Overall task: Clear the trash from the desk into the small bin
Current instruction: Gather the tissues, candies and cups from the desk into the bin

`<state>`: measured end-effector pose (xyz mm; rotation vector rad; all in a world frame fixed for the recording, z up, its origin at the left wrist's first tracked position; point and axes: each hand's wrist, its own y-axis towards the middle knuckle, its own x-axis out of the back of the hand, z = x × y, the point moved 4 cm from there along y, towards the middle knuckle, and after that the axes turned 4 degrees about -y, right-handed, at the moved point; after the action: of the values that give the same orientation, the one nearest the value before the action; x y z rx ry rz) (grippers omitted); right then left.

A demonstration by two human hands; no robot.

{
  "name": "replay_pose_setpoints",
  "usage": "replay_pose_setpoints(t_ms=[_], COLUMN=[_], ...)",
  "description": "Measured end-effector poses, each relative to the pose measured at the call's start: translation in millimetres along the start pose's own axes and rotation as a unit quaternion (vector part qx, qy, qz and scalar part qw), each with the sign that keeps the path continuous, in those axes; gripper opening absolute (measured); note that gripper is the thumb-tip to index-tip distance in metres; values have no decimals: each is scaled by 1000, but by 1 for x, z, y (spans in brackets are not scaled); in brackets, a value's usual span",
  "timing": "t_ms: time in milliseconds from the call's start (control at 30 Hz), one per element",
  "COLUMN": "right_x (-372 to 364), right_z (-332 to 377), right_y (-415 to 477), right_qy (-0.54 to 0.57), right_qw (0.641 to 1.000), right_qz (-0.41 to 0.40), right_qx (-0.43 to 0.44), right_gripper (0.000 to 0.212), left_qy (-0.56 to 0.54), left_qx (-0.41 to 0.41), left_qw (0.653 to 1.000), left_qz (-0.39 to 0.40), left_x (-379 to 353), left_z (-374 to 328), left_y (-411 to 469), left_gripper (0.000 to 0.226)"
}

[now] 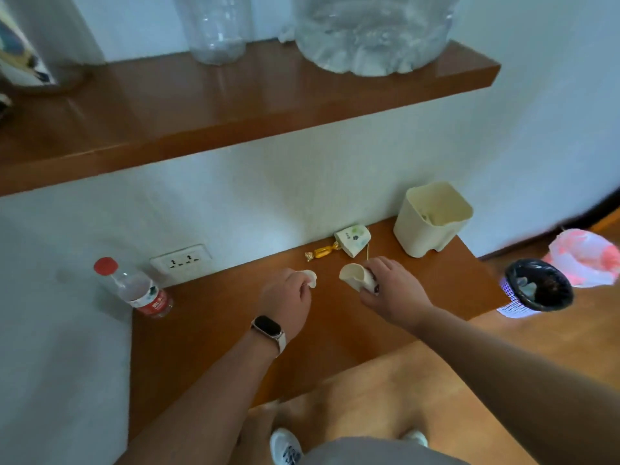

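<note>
Cream small bin at 1 o'clock on desk, contents unclear. Left hand pinching white scrap; right hand grasping paper cup.

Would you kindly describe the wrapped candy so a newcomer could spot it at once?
Find the cream bin at the desk's far right corner. Left of it, by the wall, lies a tipped paper cup; the candy lies just left of that, the only gold, twisted-end wrapper there.

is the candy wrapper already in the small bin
No, the gold candy wrapper lies on the desk by the wall, left of the cream bin.
</note>
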<state>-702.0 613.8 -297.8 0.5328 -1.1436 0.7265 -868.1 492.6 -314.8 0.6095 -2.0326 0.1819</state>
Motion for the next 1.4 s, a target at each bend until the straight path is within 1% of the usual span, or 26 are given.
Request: replay_pose_setpoints(t_ms=[167, 333, 467, 567, 733, 900, 1033, 1200, 1400], right_x=[39, 73, 96, 106, 111, 112, 116, 129, 135], right_z=[-83, -164, -213, -237, -261, -271, -283, -300, -297], right_y=[-32, -59, -72, -82, -82, -70, -53, -15, 62], right_qy=[33, 48, 69, 88, 108, 129, 126, 116, 124], right_qw=[998, 994, 990, 986, 983, 979, 981, 983, 985], right_qz=[-27, -54, -70, -82, -96, -93, -86, -81, -70], right_qx=[-54, -83, -101, -112, -116, -124, -122, -118, -95], right_gripper=[41, 40, 40, 41, 43, 45, 44, 44, 41], left_qy=[3, 10, 12, 1, 10, 12, 7, -18, -37], left_qx=[-41, -75, -87, -88, -94, -102, -82, -68, -35], left_qw=[999, 997, 996, 996, 995, 995, 997, 998, 999], left_qz=[9, 18, 6, 4, 0, 12, 10, 8, 13], left_x=[-38, -78, -96, -104, -112, -118, -132, -144, -148], left_z=[-93, -176, -225, -249, -268, -268, -265, -265, -244], left_y=[12, 24, 33, 38, 50, 73, 104, 144, 192], left_gripper=[21, 19, 16, 14, 13, 13, 12, 12, 17])
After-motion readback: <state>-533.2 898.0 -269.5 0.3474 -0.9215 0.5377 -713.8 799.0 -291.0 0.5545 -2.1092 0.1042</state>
